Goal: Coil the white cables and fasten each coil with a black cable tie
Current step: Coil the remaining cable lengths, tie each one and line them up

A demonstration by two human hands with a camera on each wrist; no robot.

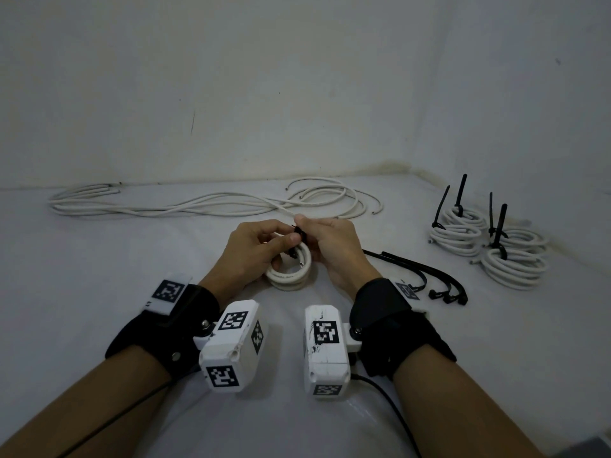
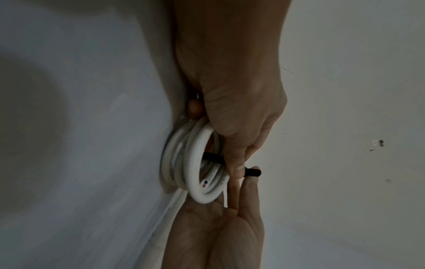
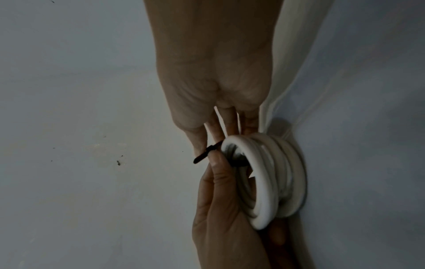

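Observation:
A small white cable coil [image 1: 287, 277] lies on the table between my hands. My left hand [image 1: 287, 233] grips its far side, thumb pressed on a black cable tie [image 1: 300, 235] that passes through the coil. My right hand [image 1: 305, 224] pinches the tie's free end just above the coil. In the left wrist view the tie [image 2: 253, 172] sticks out past the left thumb, beside the coil [image 2: 200, 163]. In the right wrist view the tie [image 3: 202, 156] crosses the coil [image 3: 264, 174] rim between both hands' fingertips. The tie's head is hidden.
Long loose white cables [image 1: 211, 203] sprawl along the back of the table by the wall. Several tied coils [image 1: 458, 233] with upright tie tails stand at the right. Spare black ties [image 1: 429, 279] lie just right of my right wrist.

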